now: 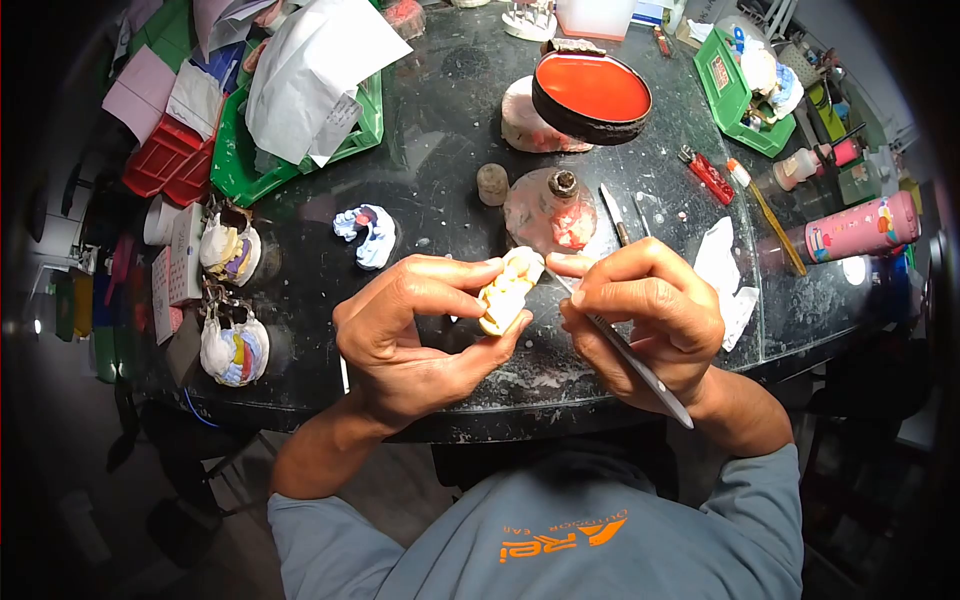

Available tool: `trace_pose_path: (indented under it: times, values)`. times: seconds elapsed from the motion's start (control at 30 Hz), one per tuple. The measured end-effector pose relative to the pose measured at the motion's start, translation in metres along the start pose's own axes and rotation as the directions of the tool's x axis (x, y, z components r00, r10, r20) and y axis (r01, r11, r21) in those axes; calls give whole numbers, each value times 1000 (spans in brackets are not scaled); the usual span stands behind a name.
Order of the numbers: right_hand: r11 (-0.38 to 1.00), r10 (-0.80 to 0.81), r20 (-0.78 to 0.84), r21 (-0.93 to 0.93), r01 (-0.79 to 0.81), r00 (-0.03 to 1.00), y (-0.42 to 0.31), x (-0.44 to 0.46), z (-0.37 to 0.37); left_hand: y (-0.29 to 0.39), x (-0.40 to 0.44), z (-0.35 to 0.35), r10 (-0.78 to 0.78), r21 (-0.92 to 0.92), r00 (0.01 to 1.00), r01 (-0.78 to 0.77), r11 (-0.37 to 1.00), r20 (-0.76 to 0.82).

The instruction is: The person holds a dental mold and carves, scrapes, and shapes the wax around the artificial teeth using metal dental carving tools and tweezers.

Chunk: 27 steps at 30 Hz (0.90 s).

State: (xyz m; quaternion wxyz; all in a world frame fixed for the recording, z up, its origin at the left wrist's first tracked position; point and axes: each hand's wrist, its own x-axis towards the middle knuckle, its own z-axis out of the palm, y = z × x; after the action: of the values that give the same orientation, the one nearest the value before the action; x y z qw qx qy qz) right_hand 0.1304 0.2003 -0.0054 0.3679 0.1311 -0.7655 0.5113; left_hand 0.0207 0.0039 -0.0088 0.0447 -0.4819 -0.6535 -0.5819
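My left hand (415,325) pinches a small cream-yellow dental cast (508,295) between thumb and fingers, raised over the front of the dark table. Held like a pen in my right hand (655,305) is a slim metal carving tool (645,372). Its thin tip points at the cast's right side; whether it touches I cannot tell. Just beyond the cast stands a squat glass spirit burner (530,215) with reddish material on it. A knife (614,212) lies to the burner's right. A pale blue-white horseshoe-shaped piece (370,238) rests left of the burner.
Two mounted dental models (235,350) stand at the left. Behind them is a green bin (370,115) holding papers. A round pan of red wax (595,88) sits at the back. Rightward lie a crumpled tissue (722,280), a red lighter (708,176), a brush (775,225) and a pink bottle (862,226).
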Motion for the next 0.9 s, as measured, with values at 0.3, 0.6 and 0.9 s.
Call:
trace_pose_path:
  times: [0.3, 0.6, 0.9]
  values:
    - [974, 228, -227, 50, -222, 947, 9, 3, -3, 7, -3, 2, -205, -203, 978, 205, 957, 22]
    - [960, 247, -150, 174, -220, 957, 6, 1, -3, 2, -1, 1, -323, -428, 946, 303, 851, 28]
    - [997, 71, 60, -30, -69, 996, -2, 0, -4, 1, 2, 4, -94, -116, 994, 88, 989, -50]
